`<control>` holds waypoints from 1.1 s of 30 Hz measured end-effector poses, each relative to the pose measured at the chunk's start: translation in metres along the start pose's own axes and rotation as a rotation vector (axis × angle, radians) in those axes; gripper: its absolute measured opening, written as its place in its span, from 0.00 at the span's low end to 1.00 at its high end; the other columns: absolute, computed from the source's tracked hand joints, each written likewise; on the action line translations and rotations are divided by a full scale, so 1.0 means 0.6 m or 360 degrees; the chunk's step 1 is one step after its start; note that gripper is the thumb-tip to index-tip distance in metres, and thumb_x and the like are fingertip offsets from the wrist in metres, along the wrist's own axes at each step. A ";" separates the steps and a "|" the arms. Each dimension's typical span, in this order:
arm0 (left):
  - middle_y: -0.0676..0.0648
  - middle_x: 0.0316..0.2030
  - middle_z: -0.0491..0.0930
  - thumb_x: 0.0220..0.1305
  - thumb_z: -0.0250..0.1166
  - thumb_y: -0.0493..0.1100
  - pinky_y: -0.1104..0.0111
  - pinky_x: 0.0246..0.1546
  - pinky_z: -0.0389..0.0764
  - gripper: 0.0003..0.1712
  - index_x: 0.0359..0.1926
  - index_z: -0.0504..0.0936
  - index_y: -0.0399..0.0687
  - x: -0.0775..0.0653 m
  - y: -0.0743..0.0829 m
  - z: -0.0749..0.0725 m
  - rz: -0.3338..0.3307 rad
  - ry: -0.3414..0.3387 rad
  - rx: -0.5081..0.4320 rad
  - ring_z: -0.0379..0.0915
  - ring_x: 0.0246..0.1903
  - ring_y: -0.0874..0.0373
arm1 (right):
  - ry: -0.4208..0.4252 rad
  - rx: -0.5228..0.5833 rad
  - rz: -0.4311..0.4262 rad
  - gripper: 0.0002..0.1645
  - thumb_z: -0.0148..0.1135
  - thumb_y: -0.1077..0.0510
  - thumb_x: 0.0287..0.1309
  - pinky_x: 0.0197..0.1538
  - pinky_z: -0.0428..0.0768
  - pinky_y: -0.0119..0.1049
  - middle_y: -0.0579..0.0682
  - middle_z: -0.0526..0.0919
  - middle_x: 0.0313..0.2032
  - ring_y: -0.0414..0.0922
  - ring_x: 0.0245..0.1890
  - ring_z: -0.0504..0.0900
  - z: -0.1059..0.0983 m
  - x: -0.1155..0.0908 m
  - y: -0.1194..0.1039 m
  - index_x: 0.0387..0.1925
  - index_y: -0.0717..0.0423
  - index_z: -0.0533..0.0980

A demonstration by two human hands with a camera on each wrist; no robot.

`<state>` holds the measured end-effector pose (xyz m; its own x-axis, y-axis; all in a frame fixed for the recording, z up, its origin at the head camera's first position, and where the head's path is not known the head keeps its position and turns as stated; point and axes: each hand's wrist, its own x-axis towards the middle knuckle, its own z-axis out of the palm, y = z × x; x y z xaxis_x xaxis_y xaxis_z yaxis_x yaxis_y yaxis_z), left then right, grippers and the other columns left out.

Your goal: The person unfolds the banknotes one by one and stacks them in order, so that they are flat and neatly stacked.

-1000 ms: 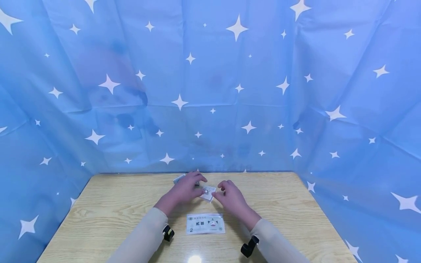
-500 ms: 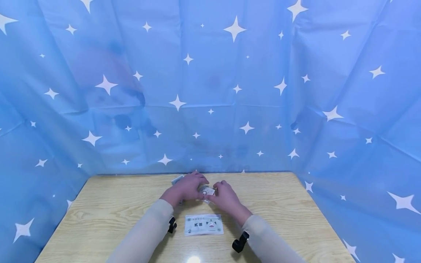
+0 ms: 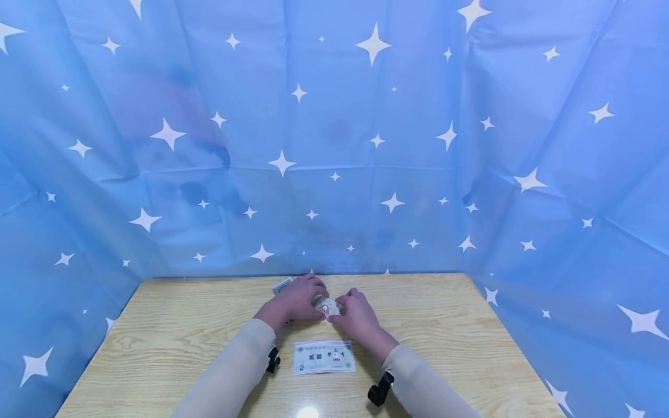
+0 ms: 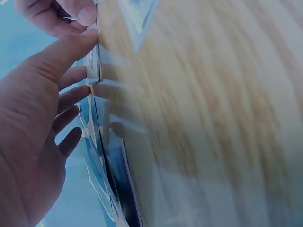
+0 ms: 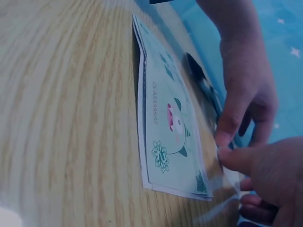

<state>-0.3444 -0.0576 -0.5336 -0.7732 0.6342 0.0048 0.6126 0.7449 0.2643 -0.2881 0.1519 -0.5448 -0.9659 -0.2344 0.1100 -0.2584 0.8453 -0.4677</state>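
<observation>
Between my two hands, at mid-table in the head view, is a small stack of paper play banknotes (image 3: 327, 307). My left hand (image 3: 295, 299) holds its left side, thumb on the near edge and fingers toward the far edge. At the right side, my right hand (image 3: 359, 316) pinches the stack between thumb and fingers. The left wrist view shows the stack (image 4: 94, 61) edge-on, with both thumbs meeting at its near edge. Nearer to me lies a flat pile of pale green play notes (image 3: 324, 357) marked 2, its layered edges (image 5: 143, 118) plain in the right wrist view.
More loose notes (image 4: 106, 170) lie fanned beside and behind my left hand; a corner of them (image 3: 281, 285) shows past it. Wood-grained tabletop (image 3: 444, 337) surrounds everything. A blue star-patterned curtain (image 3: 334, 139) hangs along the back and sides.
My right hand has moved slightly left and its fingers have closed in on the stack. The left hand stays on its side, and the stack is more covered by fingers. The front pile has not moved.
</observation>
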 end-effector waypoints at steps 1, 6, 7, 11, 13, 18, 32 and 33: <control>0.49 0.72 0.79 0.67 0.77 0.62 0.48 0.83 0.60 0.32 0.67 0.87 0.56 0.000 0.000 0.001 0.0003 0.0006 -0.0002 0.62 0.80 0.44 | 0.0002 0.0014 0.0005 0.30 0.87 0.49 0.58 0.43 0.80 0.42 0.50 0.78 0.41 0.46 0.41 0.74 0.001 0.000 0.000 0.56 0.63 0.88; 0.50 0.69 0.80 0.66 0.79 0.61 0.48 0.80 0.65 0.31 0.65 0.88 0.56 -0.001 0.000 0.002 0.0015 0.0036 -0.0030 0.65 0.78 0.44 | 0.0013 0.0112 0.0008 0.30 0.87 0.52 0.56 0.44 0.80 0.43 0.53 0.79 0.43 0.46 0.40 0.74 0.001 0.001 0.002 0.55 0.64 0.87; 0.50 0.68 0.81 0.65 0.80 0.61 0.48 0.80 0.66 0.31 0.64 0.88 0.56 -0.001 0.000 0.002 0.0014 0.0045 -0.0039 0.66 0.77 0.45 | 0.0015 0.0138 0.0011 0.29 0.88 0.52 0.56 0.44 0.80 0.43 0.54 0.79 0.43 0.46 0.40 0.74 0.001 0.002 0.002 0.54 0.63 0.87; 0.52 0.65 0.82 0.65 0.81 0.60 0.48 0.79 0.67 0.29 0.63 0.88 0.57 -0.004 0.004 -0.001 0.0001 0.0066 -0.0062 0.68 0.74 0.47 | 0.0016 0.0224 0.0019 0.27 0.88 0.55 0.54 0.44 0.80 0.43 0.54 0.79 0.43 0.46 0.40 0.75 0.001 0.004 0.005 0.51 0.63 0.86; 0.52 0.64 0.83 0.65 0.81 0.59 0.48 0.78 0.68 0.29 0.63 0.88 0.56 -0.005 0.007 -0.002 -0.0010 0.0071 -0.0071 0.68 0.74 0.47 | 0.0013 0.0251 0.0023 0.27 0.88 0.55 0.54 0.44 0.79 0.43 0.54 0.79 0.43 0.46 0.40 0.75 0.002 0.004 0.006 0.50 0.63 0.86; 0.50 0.63 0.83 0.67 0.80 0.54 0.48 0.78 0.68 0.25 0.62 0.89 0.54 -0.006 0.012 -0.006 -0.0006 0.0097 -0.0095 0.69 0.74 0.45 | 0.0012 0.0301 0.0012 0.25 0.88 0.56 0.56 0.39 0.75 0.40 0.54 0.78 0.41 0.45 0.37 0.73 0.004 0.003 0.009 0.49 0.62 0.85; 0.55 0.51 0.80 0.71 0.78 0.40 0.60 0.58 0.84 0.15 0.55 0.90 0.55 -0.007 0.010 0.009 0.0027 0.0218 -0.0221 0.79 0.51 0.57 | 0.0007 0.0368 -0.0004 0.21 0.85 0.58 0.59 0.38 0.73 0.39 0.55 0.77 0.40 0.45 0.36 0.72 0.002 -0.001 0.011 0.49 0.59 0.83; 0.55 0.51 0.80 0.71 0.78 0.40 0.60 0.57 0.84 0.15 0.55 0.90 0.56 -0.007 0.010 0.009 0.0016 0.0221 -0.0242 0.79 0.51 0.57 | 0.0008 0.0381 -0.0005 0.21 0.85 0.58 0.60 0.38 0.73 0.38 0.55 0.77 0.40 0.45 0.36 0.72 0.002 -0.002 0.011 0.48 0.59 0.82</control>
<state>-0.3364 -0.0548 -0.5376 -0.7887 0.5990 0.1383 0.5968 0.6921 0.4061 -0.2887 0.1568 -0.5491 -0.9653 -0.2339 0.1160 -0.2507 0.7063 -0.6620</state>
